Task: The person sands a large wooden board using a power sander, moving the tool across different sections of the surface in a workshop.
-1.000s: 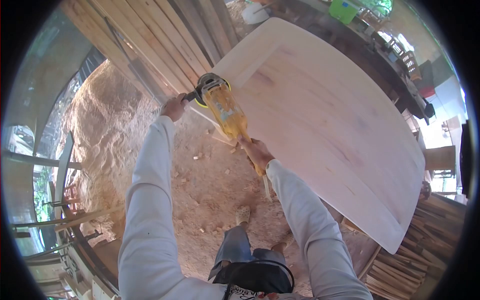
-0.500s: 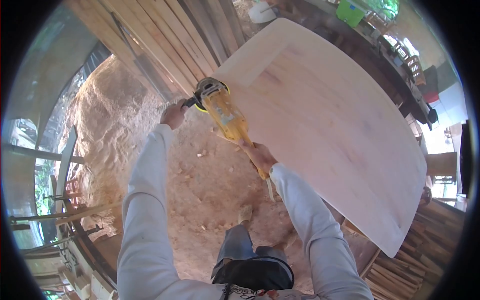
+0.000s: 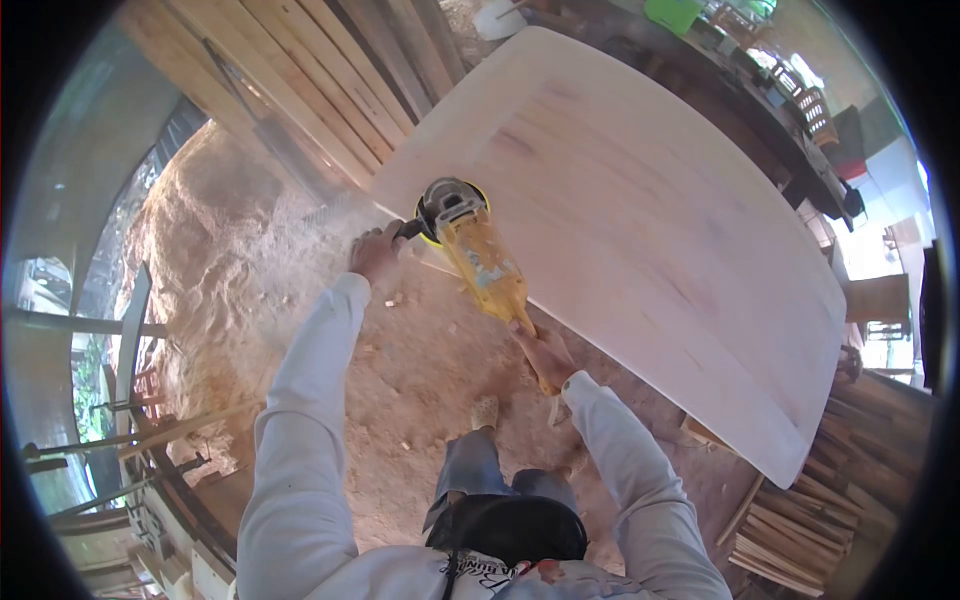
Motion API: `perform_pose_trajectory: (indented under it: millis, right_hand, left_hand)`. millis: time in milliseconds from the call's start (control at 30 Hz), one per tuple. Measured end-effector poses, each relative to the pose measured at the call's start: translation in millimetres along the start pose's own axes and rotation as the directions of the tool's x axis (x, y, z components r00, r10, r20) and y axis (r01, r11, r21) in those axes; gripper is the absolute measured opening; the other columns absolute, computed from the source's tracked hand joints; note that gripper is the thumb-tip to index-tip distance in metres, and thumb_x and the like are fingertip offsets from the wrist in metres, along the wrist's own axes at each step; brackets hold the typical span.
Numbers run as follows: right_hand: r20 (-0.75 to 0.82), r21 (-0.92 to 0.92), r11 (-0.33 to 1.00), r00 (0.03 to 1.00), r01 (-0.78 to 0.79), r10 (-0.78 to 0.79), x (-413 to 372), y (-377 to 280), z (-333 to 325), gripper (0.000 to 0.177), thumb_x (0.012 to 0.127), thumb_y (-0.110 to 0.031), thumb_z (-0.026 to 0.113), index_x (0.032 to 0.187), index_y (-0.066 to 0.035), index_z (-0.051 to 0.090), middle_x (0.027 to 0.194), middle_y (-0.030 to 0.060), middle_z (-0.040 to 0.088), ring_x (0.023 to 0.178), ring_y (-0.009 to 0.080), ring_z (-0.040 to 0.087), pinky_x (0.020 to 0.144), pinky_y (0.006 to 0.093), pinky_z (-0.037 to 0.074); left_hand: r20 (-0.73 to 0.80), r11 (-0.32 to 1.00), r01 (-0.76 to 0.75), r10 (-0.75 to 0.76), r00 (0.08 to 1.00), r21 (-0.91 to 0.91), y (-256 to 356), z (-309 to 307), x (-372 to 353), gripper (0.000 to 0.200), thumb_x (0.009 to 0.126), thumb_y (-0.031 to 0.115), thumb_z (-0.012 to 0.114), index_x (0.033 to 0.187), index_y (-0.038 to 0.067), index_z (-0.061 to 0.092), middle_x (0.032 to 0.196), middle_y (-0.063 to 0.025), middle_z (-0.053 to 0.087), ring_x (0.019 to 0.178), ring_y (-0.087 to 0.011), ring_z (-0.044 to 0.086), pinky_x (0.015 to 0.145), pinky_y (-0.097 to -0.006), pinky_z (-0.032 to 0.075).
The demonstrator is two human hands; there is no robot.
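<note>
A yellow angle grinder (image 3: 482,262) with a dark head lies over the near left edge of a pale wooden tabletop (image 3: 660,240). My left hand (image 3: 377,252) is closed round its black side handle, just off the board's edge. Further back, my right hand (image 3: 545,355) wraps the rear grip, with a short length of cord below it. The disc, rimmed in yellow, faces down on the wood, so its contact side is hidden. Pale dust hangs in the air left of my left hand.
Long planks (image 3: 310,70) lean at the upper left, beside a big sawdust heap (image 3: 190,230). Cut wood strips (image 3: 790,535) are stacked at the lower right. A cluttered bench (image 3: 760,120) with a green container (image 3: 673,14) stands behind the tabletop. Wood chips dot the ground.
The grinder and both hands have shifted right and down in view, with its head now further onto the board near the edge. More dust shows at the left. Both grips are unchanged.
</note>
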State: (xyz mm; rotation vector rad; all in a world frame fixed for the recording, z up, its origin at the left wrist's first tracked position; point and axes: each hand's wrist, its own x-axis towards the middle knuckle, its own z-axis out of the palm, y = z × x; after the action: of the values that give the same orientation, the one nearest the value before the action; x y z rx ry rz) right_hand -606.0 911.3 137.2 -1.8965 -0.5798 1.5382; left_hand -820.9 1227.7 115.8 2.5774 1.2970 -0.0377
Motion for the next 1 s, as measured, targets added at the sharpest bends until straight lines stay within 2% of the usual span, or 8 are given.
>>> perform_pose_trajectory:
  millis: [133,233,333,533,633,733,833,1000]
  right_hand:
    - [-0.053,-0.014,1.0,0.999,0.008,-0.009,-33,33,-27,0.07,0.096,-0.067,0.055,0.116,-0.002,0.069,0.061,0.003,0.056,0.049,0.0141,0.057,0.047,0.0348,0.045]
    - [-0.074,-0.032,0.995,0.994,-0.089,0.087,-61,55,-41,0.067,0.096,-0.065,0.056,0.117,-0.003,0.069,0.062,0.0032,0.056,0.05,0.0147,0.057,0.048,0.0346,0.044]
    - [-0.089,0.106,0.994,0.995,-0.028,0.037,-79,102,-43,0.067,0.096,-0.065,0.055,0.121,-0.005,0.069,0.065,0.0047,0.059,0.054,0.0157,0.059,0.054,0.0369,0.047]
    - [-0.171,0.114,0.993,0.985,-0.012,0.032,-154,166,-77,0.075,0.095,-0.069,0.052,0.127,-0.003,0.067,0.075,0.0114,0.065,0.07,0.0216,0.066,0.068,0.0405,0.051]
    - [-0.168,0.166,0.985,0.983,-0.053,0.081,-181,213,-101,0.068,0.097,-0.063,0.057,0.134,-0.007,0.063,0.073,0.002,0.055,0.058,0.0105,0.054,0.052,0.0308,0.046]
    - [-0.194,0.215,0.975,0.976,-0.053,0.096,-213,252,-119,0.069,0.096,-0.065,0.058,0.133,-0.007,0.064,0.075,0.002,0.056,0.063,0.0105,0.054,0.056,0.0304,0.046]
    - [-0.238,0.223,0.971,0.962,-0.082,0.136,-264,277,-144,0.074,0.094,-0.069,0.057,0.131,-0.004,0.064,0.091,0.0137,0.068,0.076,0.0221,0.065,0.072,0.0414,0.051]
    - [-0.319,0.347,0.936,0.932,-0.056,0.174,-329,347,-171,0.075,0.095,-0.069,0.057,0.131,-0.004,0.064,0.094,0.0125,0.068,0.078,0.0202,0.063,0.073,0.0385,0.051]
  left_hand:
    - [0.018,0.999,-0.051,0.051,0.999,-0.001,47,16,-17,0.04,0.103,0.032,0.052,0.14,0.018,0.052,0.11,-0.0227,0.067,0.108,-0.044,0.062,0.095,-0.0569,0.045]
    - [0.017,0.996,-0.09,0.09,0.996,-0.018,76,28,-33,0.04,0.102,0.032,0.054,0.14,0.018,0.053,0.107,-0.0232,0.067,0.106,-0.0438,0.063,0.094,-0.0572,0.045]
    - [0.028,0.991,-0.136,0.136,0.99,-0.017,106,35,-52,0.041,0.101,0.032,0.055,0.14,0.018,0.052,0.105,-0.0232,0.067,0.104,-0.0437,0.063,0.094,-0.0572,0.045]
    - [0.068,0.972,-0.234,0.233,0.97,0.004,186,60,-90,0.042,0.101,0.032,0.055,0.14,0.017,0.052,0.104,-0.0232,0.067,0.102,-0.0438,0.064,0.093,-0.057,0.046]
    - [0.095,0.956,-0.291,0.288,0.953,0.019,236,72,-111,0.042,0.101,0.033,0.055,0.14,0.017,0.052,0.102,-0.0232,0.067,0.101,-0.0436,0.064,0.092,-0.0567,0.047]
    - [0.115,0.935,-0.353,0.347,0.931,0.043,282,89,-130,0.041,0.102,0.033,0.054,0.14,0.017,0.051,0.102,-0.0229,0.067,0.101,-0.0432,0.064,0.089,-0.0561,0.049]
    - [0.146,0.904,-0.424,0.413,0.899,0.05,335,102,-151,0.04,0.102,0.033,0.054,0.139,0.017,0.051,0.101,-0.0224,0.067,0.1,-0.0425,0.065,0.087,-0.0558,0.05]
    - [0.14,0.823,-0.565,0.554,0.82,0.054,434,130,-188,0.041,0.101,0.033,0.054,0.138,0.015,0.05,0.102,-0.0216,0.068,0.099,-0.0422,0.065,0.086,-0.056,0.05]
